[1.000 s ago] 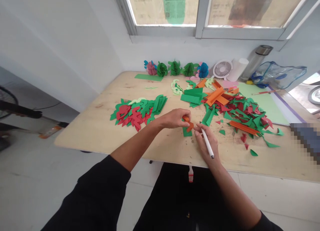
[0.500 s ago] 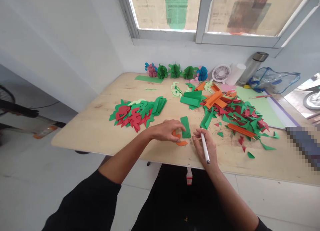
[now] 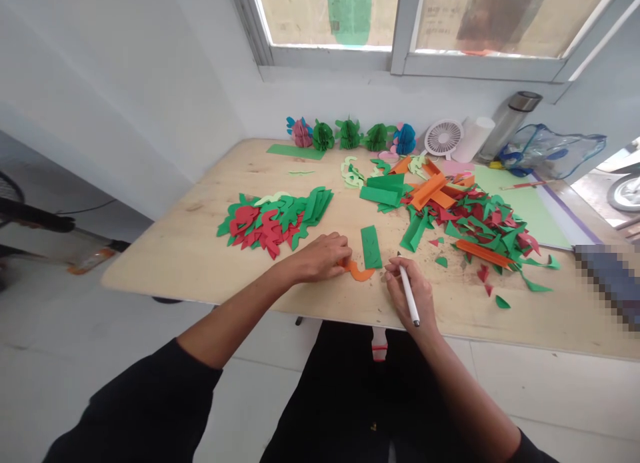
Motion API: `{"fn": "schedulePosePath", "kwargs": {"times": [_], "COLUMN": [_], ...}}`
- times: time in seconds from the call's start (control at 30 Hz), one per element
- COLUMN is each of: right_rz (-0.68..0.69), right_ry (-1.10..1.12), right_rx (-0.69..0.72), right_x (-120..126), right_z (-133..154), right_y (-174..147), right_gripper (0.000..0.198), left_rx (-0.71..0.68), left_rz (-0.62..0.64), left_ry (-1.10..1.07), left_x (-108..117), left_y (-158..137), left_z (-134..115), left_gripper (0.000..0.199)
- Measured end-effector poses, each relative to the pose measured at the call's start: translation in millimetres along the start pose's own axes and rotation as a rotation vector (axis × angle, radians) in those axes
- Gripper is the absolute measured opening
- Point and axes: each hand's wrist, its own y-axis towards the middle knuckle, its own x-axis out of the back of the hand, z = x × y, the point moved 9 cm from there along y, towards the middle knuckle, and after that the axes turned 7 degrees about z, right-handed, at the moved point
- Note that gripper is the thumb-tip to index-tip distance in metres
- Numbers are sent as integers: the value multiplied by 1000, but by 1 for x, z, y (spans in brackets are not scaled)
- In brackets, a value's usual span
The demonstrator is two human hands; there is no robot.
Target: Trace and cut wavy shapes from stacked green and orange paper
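My left hand is closed, its fingertips gripping one end of a curved orange paper cutout low over the table. Just right of it lies a flat green paper rectangle with faint lines on it, touched by neither hand. A white pen rests between the fingers of my right hand, tip pointing away from me. Left of the hands is a pile of red and green cutouts.
Green, red and orange paper scraps heap on the right. At the back stand honeycomb paper figures, a small white fan and a steel bottle. A clear plastic pouch lies near the table's right end.
My left hand has moved left off the green rectangle and now grips the orange cutout, which shows more of its curve. My right hand keeps the pen almost still.
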Motion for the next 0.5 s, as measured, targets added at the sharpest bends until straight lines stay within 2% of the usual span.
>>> {"fn": "schedulePosePath", "kwargs": {"times": [0.13,0.33,0.5], "right_rz": [-5,3,0], "right_ry": [-17,-45,-69], "right_rx": [-13,-11,-9], "right_x": [0,-1,-1], "right_z": [0,-1,0], "right_y": [0,0,1], "right_gripper": [20,20,20], "left_rx": [-9,-44,-85], "left_rz": [-19,-118,-205], "left_ry": [72,365,421], "left_x": [0,2,-1], "left_y": [-3,-12,-20], "left_z": [-8,-31,-33], "left_gripper": [6,18,23]}}
